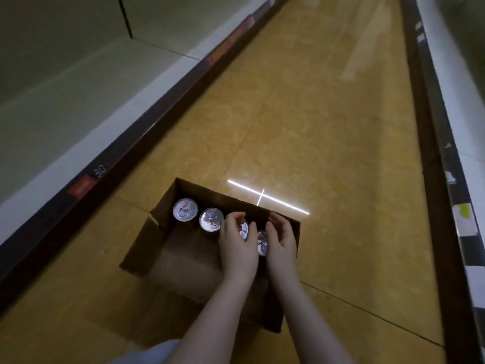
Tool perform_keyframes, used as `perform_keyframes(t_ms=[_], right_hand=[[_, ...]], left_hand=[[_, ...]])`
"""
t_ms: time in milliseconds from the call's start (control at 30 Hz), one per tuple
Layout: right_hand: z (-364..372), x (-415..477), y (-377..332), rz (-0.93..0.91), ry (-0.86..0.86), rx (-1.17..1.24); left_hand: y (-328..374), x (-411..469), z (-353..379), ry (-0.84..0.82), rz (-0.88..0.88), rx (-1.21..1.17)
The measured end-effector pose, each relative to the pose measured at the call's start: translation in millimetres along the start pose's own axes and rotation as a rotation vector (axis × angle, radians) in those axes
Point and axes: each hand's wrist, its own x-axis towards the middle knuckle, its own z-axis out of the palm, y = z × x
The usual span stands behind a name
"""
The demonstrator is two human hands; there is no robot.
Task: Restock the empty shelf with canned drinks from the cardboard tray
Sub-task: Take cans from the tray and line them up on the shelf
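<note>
Both hands in the cardboard tray, on the cans.

I see the tray [183, 258] on the floor [315, 127] beside the bare shelf [65, 82]. Four cans stand along its far wall. The left hand [237, 241] curls around the third can [244, 231]; the right hand [280, 240] curls around the fourth can [262, 241]. I cannot tell if either grip is closed.

Brown cardboard tray [147, 248] on the floor, open-topped, four upright cans [185, 209] in a row along its far wall. Pale shelf [65, 101] at left, bare.
</note>
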Motion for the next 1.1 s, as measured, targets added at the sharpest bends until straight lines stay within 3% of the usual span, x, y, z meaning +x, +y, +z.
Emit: perform_keyframes(t_ms=[300,633,900,1100], right_hand=[[11.3,12.4,39.3,0.156,0.075,-0.299],[19.5,19.6,43.3,0.401,0.137,-0.256],[18.8,14.1,38.5,0.407,0.171,-0.230],[13.8,-0.6,30.3,0.383,0.125,-0.269]], left_hand=[[-47.2,9.2,3.9,-0.309,-0.147,0.174],[-52.6,10.8,2.3,-0.477,-0.176,0.205],[-60.7,9.3,-2.9,-0.528,-0.119,0.268],[-55.7,5.8,-3.4,-0.368,0.016,0.285]])
